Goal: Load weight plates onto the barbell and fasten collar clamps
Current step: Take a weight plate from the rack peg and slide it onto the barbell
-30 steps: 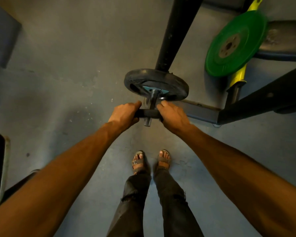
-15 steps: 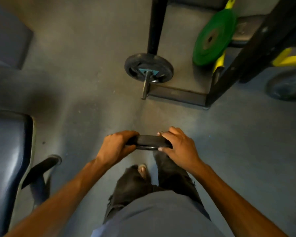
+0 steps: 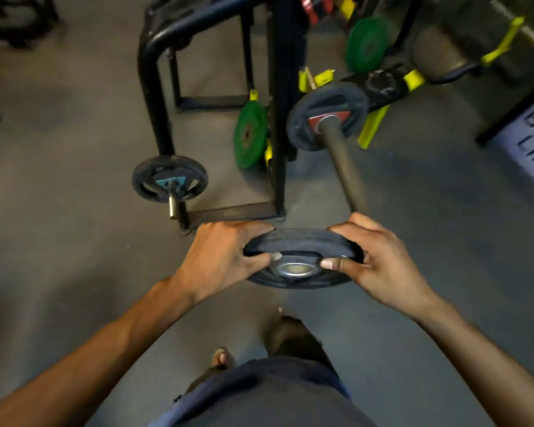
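Dim, warm indoor light with soft, faint shadows on the grey floor [image 3: 74,241]. Motion blur smears everything beyond the black rack [image 3: 278,103], worst toward the upper right corner. Wide-angle distortion bends the rack's uprights and stretches the forearms at the lower edges.

Since one second ago, the plate [image 3: 301,257] has come off the storage peg [image 3: 172,206] at 10 o'clock, where the left hand [image 3: 219,257] and right hand [image 3: 379,266] first gripped it. It now tilts so its centre hole faces the camera. The view has lifted: a barbell sleeve [image 3: 342,164] carrying a loaded plate [image 3: 327,115] has appeared at 1 o'clock, its near end just beyond the held plate. The feet, formerly side by side, are now staggered.
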